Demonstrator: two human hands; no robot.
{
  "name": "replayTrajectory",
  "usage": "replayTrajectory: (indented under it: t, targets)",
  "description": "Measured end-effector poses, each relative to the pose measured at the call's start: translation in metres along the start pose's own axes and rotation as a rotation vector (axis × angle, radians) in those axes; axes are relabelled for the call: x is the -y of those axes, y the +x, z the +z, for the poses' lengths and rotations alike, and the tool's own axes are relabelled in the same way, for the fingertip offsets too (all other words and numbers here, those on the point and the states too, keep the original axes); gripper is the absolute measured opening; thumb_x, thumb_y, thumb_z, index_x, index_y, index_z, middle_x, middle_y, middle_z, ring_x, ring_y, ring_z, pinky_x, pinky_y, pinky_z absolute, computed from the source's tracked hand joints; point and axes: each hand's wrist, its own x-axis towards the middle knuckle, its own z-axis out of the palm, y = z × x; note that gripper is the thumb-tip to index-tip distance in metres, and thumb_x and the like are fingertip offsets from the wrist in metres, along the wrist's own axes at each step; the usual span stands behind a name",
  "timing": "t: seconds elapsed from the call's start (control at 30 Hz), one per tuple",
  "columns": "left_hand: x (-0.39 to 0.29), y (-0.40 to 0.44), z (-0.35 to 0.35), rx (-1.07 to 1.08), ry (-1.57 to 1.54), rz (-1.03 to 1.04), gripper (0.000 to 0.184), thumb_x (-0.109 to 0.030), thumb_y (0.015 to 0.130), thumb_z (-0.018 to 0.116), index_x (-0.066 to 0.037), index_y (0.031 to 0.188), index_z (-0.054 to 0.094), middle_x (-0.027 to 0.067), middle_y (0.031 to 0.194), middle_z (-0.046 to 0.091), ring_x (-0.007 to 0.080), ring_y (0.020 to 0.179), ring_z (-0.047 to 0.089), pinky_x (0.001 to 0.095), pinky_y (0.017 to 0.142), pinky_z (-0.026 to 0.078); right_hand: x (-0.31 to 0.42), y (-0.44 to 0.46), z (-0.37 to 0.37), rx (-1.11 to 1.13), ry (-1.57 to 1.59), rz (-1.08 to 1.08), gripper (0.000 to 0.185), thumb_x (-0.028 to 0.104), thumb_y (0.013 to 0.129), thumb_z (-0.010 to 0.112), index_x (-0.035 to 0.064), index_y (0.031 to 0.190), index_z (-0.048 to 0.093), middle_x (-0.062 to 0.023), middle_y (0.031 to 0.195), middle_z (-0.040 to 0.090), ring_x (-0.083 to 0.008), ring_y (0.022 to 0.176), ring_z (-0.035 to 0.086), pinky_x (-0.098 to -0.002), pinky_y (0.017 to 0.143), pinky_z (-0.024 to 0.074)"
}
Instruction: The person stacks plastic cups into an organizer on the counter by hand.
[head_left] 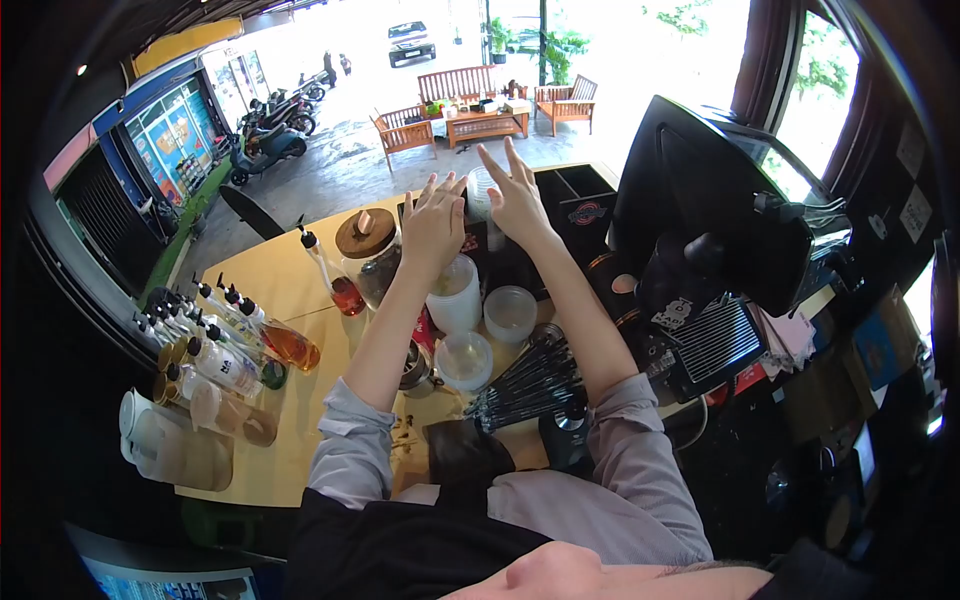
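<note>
Both hands are raised near the middle of the view, toward 12 o'clock. The left hand has its fingers stretched out and only slightly parted; the right hand spreads its fingers wider, two pointing up to 12. Neither shows anything in its grasp. A pale ribbed container stands between them, at 12 o'clock; whether any finger touches it, I cannot tell.

Below the hands, the light wooden table holds a white tub at the centre and two clear containers, one toward 4 and one toward 6. Thin black-wrapped sticks fan out at 5. A jar with a wooden lid sits at 10, a pump bottle of red liquid at 9, a pitcher at 8, and a black monitor at 2.

Beyond, a slatted bench is at 12, a parked car between 11 and 12, and motorbikes between 10 and 11
</note>
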Motion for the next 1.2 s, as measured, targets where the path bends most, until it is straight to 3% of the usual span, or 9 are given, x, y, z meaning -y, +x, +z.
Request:
replayTrajectory:
  t: [0.1, 0.37, 0.43, 0.67, 0.83, 1.2]
  targets:
    - [-0.008, -0.021, -0.023, -0.037, -0.111, 0.017, 0.045, -0.029, 0.105, 0.032, -0.014, 0.142, 0.054, 0.0105, 0.148, 0.051, 0.0319, 0.144, 0.038, 0.0577, 0.118, 0.022, 0.036, -0.016, -0.022, -0.108, 0.168, -0.007, 0.075, 0.001, 0.086, 0.058, 0.0273, 0.153, 0.038, -0.0230, 0.161, 0.023, -0.0463, 0.141, 0.033, -0.0523, 0.114, 0.0335]
    - [-0.037, -0.112, -0.075, -0.068, -0.404, 0.001, 0.043, -0.020, 0.104, 0.034, -0.007, 0.141, 0.054, 0.0136, 0.145, 0.053, 0.0349, 0.142, 0.040, 0.0522, 0.118, 0.025, 0.105, -0.096, -0.061, -0.017, 0.380, -0.028, 0.069, 0.014, 0.088, 0.062, 0.0138, 0.153, 0.039, -0.0241, 0.161, 0.023, -0.0446, 0.142, 0.034, -0.0502, 0.114, 0.0312]
    - [-0.045, -0.138, -0.078, -0.052, -0.301, -0.009, 0.045, -0.019, 0.103, 0.034, -0.005, 0.142, 0.052, 0.0142, 0.146, 0.052, 0.0351, 0.142, 0.041, 0.0516, 0.118, 0.026, 0.113, -0.116, -0.066, 0.047, 0.442, 0.023, 0.066, 0.014, 0.089, 0.061, 0.0069, 0.151, 0.039, -0.0211, 0.161, 0.025, -0.0382, 0.147, 0.029, -0.0460, 0.118, 0.0269]
    - [-0.058, -0.205, -0.057, -0.007, -0.455, -0.053, 0.046, -0.018, 0.103, 0.034, -0.003, 0.143, 0.050, 0.0181, 0.146, 0.051, 0.0358, 0.141, 0.041, 0.0492, 0.117, 0.029, 0.111, -0.179, -0.062, 0.154, 0.533, 0.223, 0.069, 0.006, 0.086, 0.065, 0.0068, 0.150, 0.038, -0.0178, 0.158, 0.033, -0.0345, 0.145, 0.035, -0.0436, 0.116, 0.0296]
    - [-0.054, -0.223, -0.037, 0.057, -0.522, -0.128, 0.046, -0.017, 0.104, 0.035, -0.002, 0.146, 0.047, 0.0206, 0.153, 0.041, 0.0416, 0.143, 0.035, 0.0475, 0.117, 0.029, 0.104, -0.204, -0.044, 0.196, 0.590, 0.309, 0.068, 0.003, 0.085, 0.066, 0.0046, 0.148, 0.040, -0.0185, 0.152, 0.039, -0.0341, 0.142, 0.039, -0.0416, 0.115, 0.0320]
    - [-0.040, -0.241, -0.007, 0.032, -0.567, -0.225, 0.049, -0.024, 0.107, 0.030, -0.004, 0.151, 0.039, 0.0265, 0.159, 0.027, 0.0428, 0.146, 0.029, 0.0459, 0.118, 0.027, 0.098, -0.231, -0.019, 0.290, 0.452, 0.315, 0.089, 0.020, 0.078, 0.080, 0.0036, 0.151, 0.033, -0.0239, 0.150, 0.038, -0.0372, 0.143, 0.036, -0.0442, 0.116, 0.0301]
